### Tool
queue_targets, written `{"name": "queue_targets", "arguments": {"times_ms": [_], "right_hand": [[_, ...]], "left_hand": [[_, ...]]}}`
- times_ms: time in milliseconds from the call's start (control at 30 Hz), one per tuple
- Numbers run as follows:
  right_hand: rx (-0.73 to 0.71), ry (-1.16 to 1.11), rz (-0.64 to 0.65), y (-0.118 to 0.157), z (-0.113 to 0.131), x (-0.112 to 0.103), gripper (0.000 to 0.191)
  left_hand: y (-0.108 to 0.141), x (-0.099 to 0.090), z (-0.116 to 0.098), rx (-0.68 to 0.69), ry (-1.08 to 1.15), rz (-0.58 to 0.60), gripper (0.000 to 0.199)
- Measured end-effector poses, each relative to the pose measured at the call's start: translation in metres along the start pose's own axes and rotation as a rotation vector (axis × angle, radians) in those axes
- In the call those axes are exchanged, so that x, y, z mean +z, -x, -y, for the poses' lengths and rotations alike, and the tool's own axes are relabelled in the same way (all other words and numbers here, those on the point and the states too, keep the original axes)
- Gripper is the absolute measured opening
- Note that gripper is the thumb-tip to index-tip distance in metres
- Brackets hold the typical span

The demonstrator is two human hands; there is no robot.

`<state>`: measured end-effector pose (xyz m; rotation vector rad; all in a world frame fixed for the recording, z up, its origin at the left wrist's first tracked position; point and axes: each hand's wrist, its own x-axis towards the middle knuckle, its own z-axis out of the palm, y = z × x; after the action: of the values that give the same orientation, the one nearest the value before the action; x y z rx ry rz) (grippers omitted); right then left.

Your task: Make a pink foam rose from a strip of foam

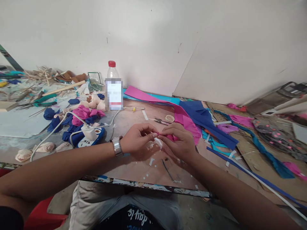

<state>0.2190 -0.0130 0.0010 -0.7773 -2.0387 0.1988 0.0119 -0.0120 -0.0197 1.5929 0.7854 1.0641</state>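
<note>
While a plastic bottle [114, 88] stands behind, two hands [158, 139] pinching pink material [169, 136] between them, fingertips close together

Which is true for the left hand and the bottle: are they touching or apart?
Apart. The head view shows bare table between the left hand and the bottle.

From my feed I make out a silver metal watchband [117, 146] on the left wrist, a black sleeve [11, 218], pale grey trousers [82, 199] and a dark shirt [112, 220] with white and blue lettering [139, 217].
</note>
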Motion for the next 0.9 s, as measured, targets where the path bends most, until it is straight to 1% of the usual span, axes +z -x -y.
{"name": "queue_targets", "arguments": {"times_ms": [133, 367, 567, 733, 900], "right_hand": [[0.024, 0.014, 0.025, -0.0004, 0.0022, -0.0007, 0.003], [0.027, 0.009, 0.000, -0.0009, 0.0031, 0.0004, 0.005], [0.061, 0.035, 0.019, -0.0007, 0.0041, 0.0005, 0.009], [0.087, 0.041, 0.041, -0.0001, 0.0048, 0.0008, 0.009], [0.077, 0.031, 0.020, 0.0002, 0.0045, 0.0017, 0.009]], "left_hand": [[-0.0008, -0.0009, 0.0010, 0.011, 0.011, -0.025, 0.039], [-0.0008, -0.0016, 0.0002, 0.002, 0.039, -0.030, 0.042], [-0.0003, -0.0008, -0.0009, 0.003, 0.000, -0.036, 0.039], [0.0005, -0.0014, -0.0042, 0.040, -0.070, -0.025, 0.032], [0.0024, -0.0019, -0.0039, 0.047, -0.144, -0.013, 0.029]]}}
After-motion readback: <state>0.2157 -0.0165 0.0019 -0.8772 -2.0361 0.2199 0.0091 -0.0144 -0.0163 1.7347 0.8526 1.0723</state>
